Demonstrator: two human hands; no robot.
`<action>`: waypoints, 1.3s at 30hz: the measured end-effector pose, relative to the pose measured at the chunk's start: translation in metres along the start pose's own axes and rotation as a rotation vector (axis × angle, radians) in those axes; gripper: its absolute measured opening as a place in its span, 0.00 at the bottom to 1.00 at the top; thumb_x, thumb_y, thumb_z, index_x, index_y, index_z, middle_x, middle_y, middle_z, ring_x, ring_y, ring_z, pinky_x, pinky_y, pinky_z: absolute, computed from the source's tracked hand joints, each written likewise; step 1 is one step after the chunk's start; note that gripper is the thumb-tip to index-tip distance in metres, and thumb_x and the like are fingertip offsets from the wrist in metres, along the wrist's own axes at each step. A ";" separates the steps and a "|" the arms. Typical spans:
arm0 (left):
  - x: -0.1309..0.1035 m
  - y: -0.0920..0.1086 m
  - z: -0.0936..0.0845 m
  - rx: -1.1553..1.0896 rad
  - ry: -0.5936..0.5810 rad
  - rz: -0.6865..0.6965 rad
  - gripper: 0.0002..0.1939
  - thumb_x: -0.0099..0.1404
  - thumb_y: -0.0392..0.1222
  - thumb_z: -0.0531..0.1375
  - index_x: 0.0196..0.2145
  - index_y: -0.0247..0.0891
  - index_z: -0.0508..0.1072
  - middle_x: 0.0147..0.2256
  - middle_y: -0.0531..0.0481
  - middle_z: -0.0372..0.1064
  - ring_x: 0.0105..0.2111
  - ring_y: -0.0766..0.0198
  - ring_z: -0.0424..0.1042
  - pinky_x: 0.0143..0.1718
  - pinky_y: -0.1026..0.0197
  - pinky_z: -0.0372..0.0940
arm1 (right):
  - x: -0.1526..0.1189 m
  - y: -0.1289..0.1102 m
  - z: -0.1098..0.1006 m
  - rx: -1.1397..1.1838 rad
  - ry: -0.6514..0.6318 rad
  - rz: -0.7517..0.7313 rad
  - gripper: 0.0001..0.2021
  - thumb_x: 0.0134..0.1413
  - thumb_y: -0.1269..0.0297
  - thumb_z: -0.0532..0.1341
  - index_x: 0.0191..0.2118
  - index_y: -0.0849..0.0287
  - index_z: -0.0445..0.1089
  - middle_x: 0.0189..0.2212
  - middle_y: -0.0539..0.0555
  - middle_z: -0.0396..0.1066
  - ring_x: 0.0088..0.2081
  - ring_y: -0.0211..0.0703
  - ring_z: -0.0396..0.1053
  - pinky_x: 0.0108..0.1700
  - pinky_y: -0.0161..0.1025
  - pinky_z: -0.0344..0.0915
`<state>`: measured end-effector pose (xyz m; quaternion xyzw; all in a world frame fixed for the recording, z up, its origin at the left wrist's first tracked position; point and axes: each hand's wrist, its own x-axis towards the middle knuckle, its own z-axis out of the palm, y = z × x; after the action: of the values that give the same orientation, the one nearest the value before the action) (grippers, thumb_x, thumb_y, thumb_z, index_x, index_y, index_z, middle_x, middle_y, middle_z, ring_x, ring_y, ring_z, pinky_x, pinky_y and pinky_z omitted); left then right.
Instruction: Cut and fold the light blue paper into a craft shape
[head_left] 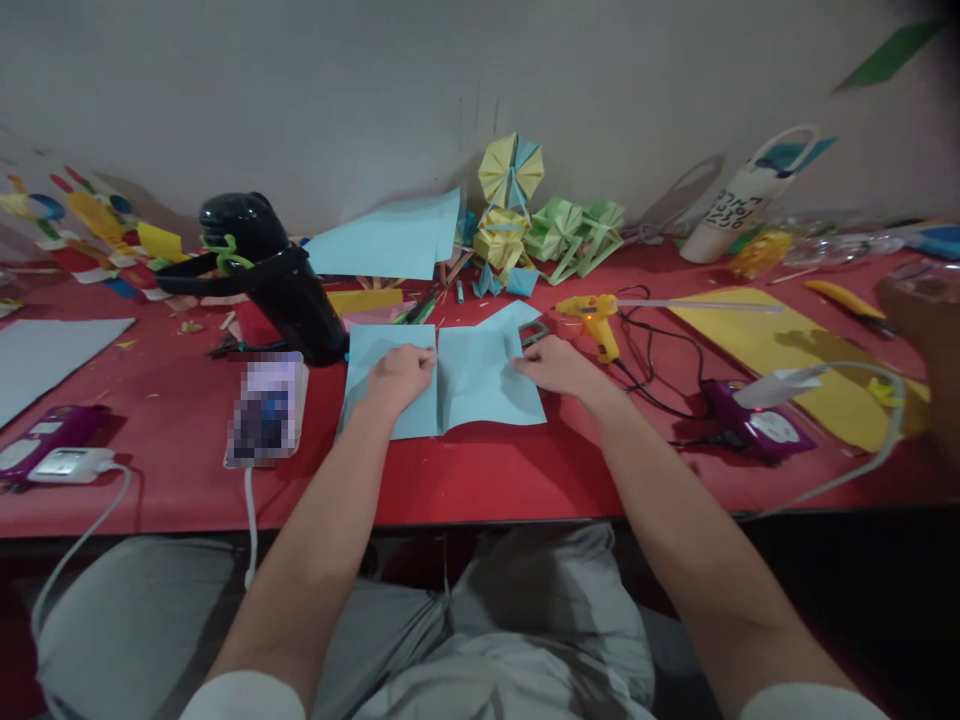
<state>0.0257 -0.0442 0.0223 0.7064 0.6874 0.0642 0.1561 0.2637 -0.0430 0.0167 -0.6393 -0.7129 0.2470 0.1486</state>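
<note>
Light blue paper (487, 385) lies in front of me on the red table, in two panels with a dark line or gap between them. My left hand (403, 375) rests on the left panel (367, 345), its fingers curled together at the panel's inner edge. At the right panel's outer edge, my right hand (555, 365) pinches the paper between thumb and fingers. That panel bends and lifts slightly along its lower edge. Just behind the right hand, a scissors handle (534, 332) shows in part.
A yellow glue gun (596, 318) with a black cord lies right of my hands, near a purple power strip (757, 420). On the left stand a black tumbler (300, 300) and a phone (266, 410). Folded paper shapes (510, 240) stand behind; yellow card (795, 350) lies right.
</note>
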 end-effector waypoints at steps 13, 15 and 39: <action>-0.001 -0.001 0.003 -0.037 0.034 -0.031 0.19 0.67 0.48 0.50 0.50 0.50 0.76 0.48 0.44 0.74 0.49 0.49 0.71 0.48 0.50 0.64 | -0.002 0.006 -0.007 0.102 -0.017 0.000 0.20 0.53 0.60 0.58 0.15 0.58 0.52 0.13 0.45 0.47 0.18 0.31 0.47 0.23 0.36 0.44; 0.000 -0.002 0.003 -0.039 0.034 -0.028 0.19 0.67 0.48 0.51 0.49 0.50 0.76 0.49 0.45 0.74 0.49 0.49 0.71 0.48 0.50 0.64 | -0.002 0.006 -0.007 0.071 -0.073 0.011 0.19 0.52 0.60 0.59 0.15 0.58 0.54 0.12 0.45 0.51 0.18 0.32 0.49 0.23 0.36 0.46; 0.018 -0.011 0.019 -0.032 0.130 0.082 0.16 0.66 0.43 0.53 0.47 0.41 0.77 0.46 0.43 0.69 0.46 0.56 0.70 0.49 0.57 0.64 | 0.007 0.009 0.001 0.079 0.120 0.013 0.19 0.53 0.58 0.60 0.15 0.59 0.60 0.10 0.47 0.56 0.18 0.34 0.56 0.24 0.35 0.53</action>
<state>0.0222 -0.0291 -0.0011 0.7258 0.6653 0.1275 0.1196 0.2698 -0.0358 0.0100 -0.6511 -0.6883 0.2372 0.2147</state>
